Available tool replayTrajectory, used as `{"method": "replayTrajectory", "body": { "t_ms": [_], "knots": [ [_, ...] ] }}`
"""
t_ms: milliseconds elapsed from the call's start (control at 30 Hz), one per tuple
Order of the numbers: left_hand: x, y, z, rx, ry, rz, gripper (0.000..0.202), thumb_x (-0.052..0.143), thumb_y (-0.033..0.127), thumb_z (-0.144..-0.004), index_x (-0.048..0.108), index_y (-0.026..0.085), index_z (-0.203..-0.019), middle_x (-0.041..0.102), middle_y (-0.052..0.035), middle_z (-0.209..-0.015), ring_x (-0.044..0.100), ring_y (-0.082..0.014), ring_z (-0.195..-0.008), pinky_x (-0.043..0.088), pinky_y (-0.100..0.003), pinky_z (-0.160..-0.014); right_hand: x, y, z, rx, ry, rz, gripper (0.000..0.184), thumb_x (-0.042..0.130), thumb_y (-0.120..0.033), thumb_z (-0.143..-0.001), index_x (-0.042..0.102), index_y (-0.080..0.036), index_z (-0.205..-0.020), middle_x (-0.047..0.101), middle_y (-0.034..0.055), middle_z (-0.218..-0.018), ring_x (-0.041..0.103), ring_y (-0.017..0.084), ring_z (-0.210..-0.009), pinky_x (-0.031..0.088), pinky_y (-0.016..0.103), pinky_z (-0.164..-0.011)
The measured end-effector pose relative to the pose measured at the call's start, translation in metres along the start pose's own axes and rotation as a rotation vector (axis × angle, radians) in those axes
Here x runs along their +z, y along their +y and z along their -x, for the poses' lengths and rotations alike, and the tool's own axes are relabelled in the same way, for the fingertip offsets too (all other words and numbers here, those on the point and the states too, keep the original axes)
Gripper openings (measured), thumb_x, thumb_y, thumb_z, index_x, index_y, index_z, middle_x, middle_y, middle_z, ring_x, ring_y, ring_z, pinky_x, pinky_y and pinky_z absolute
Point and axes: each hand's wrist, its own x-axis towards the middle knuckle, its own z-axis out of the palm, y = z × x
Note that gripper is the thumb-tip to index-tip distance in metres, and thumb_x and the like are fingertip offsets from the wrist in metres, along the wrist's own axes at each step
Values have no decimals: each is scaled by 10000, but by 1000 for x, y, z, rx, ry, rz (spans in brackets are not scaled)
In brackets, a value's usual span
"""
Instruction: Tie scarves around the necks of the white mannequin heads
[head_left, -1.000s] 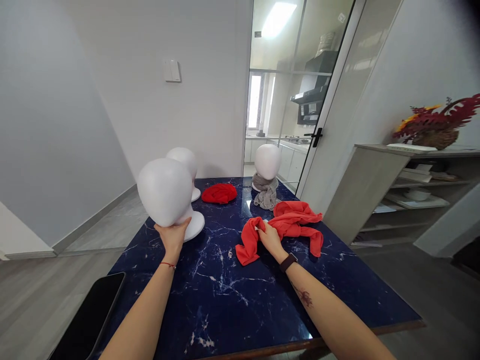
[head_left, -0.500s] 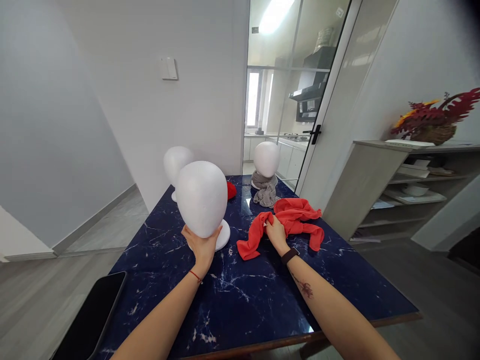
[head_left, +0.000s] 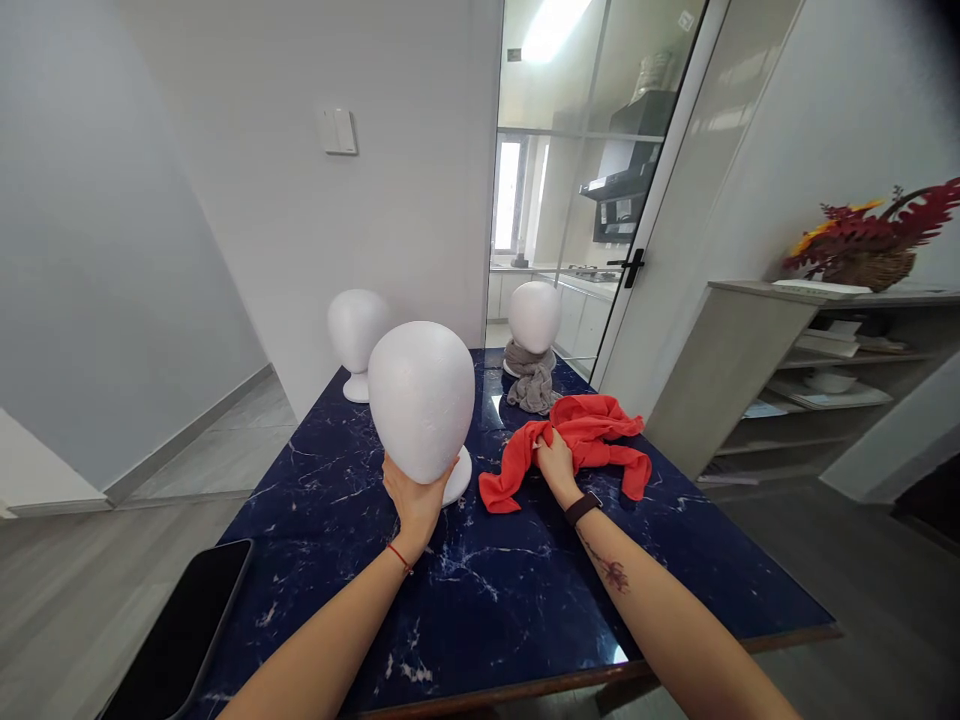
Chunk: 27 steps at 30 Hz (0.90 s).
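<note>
Our left hand grips a smooth white egg-shaped mannequin head at the neck, and our right hand is closed on a crumpled coral-red cloth, with a glossy, white-veined, dark-blue tabletop spreading beneath both. Beyond our left hand we see a plain pale-grey wall; beyond our right, a white-framed glass door, with a grey, box-shaped shelf unit farther right.
</note>
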Motion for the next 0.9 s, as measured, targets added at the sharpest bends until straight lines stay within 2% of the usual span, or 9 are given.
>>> {"method": "replayTrajectory", "body": {
  "t_ms": [133, 433, 567, 667, 767, 833, 900],
  "knots": [
    [-1, 2, 3, 22, -43, -12, 982, 782, 559, -484, 359, 173, -1281, 482, -135, -1212, 448, -326, -1186, 362, -473, -984, 2, 2, -1, -5, 9, -9, 247, 370, -307, -831, 580, -188, -882, 647, 97, -841, 589, 227, -812, 396, 276, -686],
    [0, -1, 10, 4, -58, -14, 983, 770, 575, -495, 339, 178, -1285, 458, -133, -1222, 431, -331, -1199, 351, -487, -996, 1, 1, -1, -25, 22, -16, 237, 359, -306, -824, 568, -194, -829, 640, 73, -794, 580, 203, -738, 391, 255, -635],
    [1, 1, 11, -6, -49, -21, 1017, 770, 574, -494, 318, 152, -1302, 447, -154, -1246, 422, -336, -1207, 336, -482, -1018, -4, -8, 5, -38, 4, -10, 231, 364, -291, -834, 570, -189, -846, 646, 78, -815, 588, 202, -751, 394, 255, -653],
    [-5, 3, 9, 23, -64, -12, 985, 771, 550, -506, 336, 153, -1296, 450, -153, -1253, 416, -334, -1218, 334, -476, -1024, -12, -22, 13, -70, -1, 42, 249, 377, -268, -838, 588, -176, -935, 645, 87, -790, 592, 209, -740, 390, 264, -668],
    [-20, 5, 18, 21, -73, -4, 982, 793, 446, -509, 316, 162, -1319, 422, -162, -1295, 358, -346, -1270, 293, -504, -1054, -26, -39, 28, -221, 73, 73, 339, 361, -226, -825, 572, -161, -1082, 658, 108, -859, 599, 224, -798, 406, 292, -729],
    [-35, 8, 35, -16, -69, 13, 971, 781, 384, -528, 295, 154, -1337, 398, -178, -1319, 321, -360, -1295, 259, -534, -1071, -35, -51, 43, -379, 149, 27, 384, 353, -215, -797, 572, -152, -1107, 658, 128, -952, 593, 239, -888, 417, 330, -799],
    [-51, 14, 59, -14, -143, 123, 848, 717, 373, -616, 311, 189, -1338, 420, -153, -1310, 389, -324, -1260, 304, -513, -1063, -45, -64, 66, -539, 162, -16, 371, 376, -253, -782, 600, -173, -1066, 660, 127, -964, 593, 251, -904, 431, 370, -817]
  ]
}}
